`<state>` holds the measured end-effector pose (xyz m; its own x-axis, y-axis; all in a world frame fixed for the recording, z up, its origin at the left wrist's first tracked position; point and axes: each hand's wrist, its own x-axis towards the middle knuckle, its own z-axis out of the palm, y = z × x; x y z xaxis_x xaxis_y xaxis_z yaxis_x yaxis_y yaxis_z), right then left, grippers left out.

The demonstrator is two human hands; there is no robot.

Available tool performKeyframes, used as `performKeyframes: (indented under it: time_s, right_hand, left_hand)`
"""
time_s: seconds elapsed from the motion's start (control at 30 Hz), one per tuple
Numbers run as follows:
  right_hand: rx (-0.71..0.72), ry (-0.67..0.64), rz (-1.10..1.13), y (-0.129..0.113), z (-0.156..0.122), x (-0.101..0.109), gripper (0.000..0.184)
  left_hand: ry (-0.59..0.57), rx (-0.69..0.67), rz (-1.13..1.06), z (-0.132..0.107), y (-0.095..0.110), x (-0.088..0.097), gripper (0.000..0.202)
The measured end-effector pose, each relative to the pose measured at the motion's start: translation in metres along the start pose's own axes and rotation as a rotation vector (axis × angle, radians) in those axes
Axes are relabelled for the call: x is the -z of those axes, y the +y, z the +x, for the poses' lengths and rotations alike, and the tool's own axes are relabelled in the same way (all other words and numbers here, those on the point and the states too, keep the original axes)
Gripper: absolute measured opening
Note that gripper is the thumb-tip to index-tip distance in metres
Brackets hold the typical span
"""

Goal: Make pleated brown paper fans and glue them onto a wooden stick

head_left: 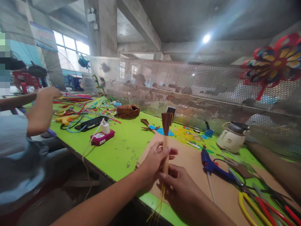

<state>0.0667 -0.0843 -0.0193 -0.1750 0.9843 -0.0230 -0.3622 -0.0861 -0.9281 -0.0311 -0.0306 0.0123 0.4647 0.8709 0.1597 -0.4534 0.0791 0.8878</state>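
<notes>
Upright before me stands a small brush (167,121) with dark brown bristles and a pale tan handle; yellow strands dangle from its lower end. My left hand (156,157) grips the handle just under the bristles. Lower down, the fingers of my right hand (180,180) close round the handle's bottom end. Beneath both hands lies a sheet of brown cardboard (188,160) on the green table (122,147). Behind the brush, another similar small brush (147,124) rests near blue paper scraps (162,130).
A blue glue gun (215,168), yellow-handled scissors (246,207) and a white jug (231,138) are at right. At left are a pink power strip (102,137), a black phone (91,124) and coloured strips (94,103). Another person's arm (41,110) reaches in; a perforated screen (188,84) stands behind.
</notes>
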Motion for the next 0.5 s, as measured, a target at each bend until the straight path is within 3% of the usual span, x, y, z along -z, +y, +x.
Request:
performKeyframes:
  time_s: [0.33,0.5]
  right_hand:
    - [-0.050,0.104,0.096,0.000,-0.003,-0.003,0.022]
    - [0.021,0.195,-0.074,0.001,0.004,0.006,0.027]
  left_hand:
    - [0.003,0.046,-0.088,0.003,0.002,-0.001,0.022]
    - [-0.032,0.127,-0.034,0.000,-0.002,-0.002,0.020]
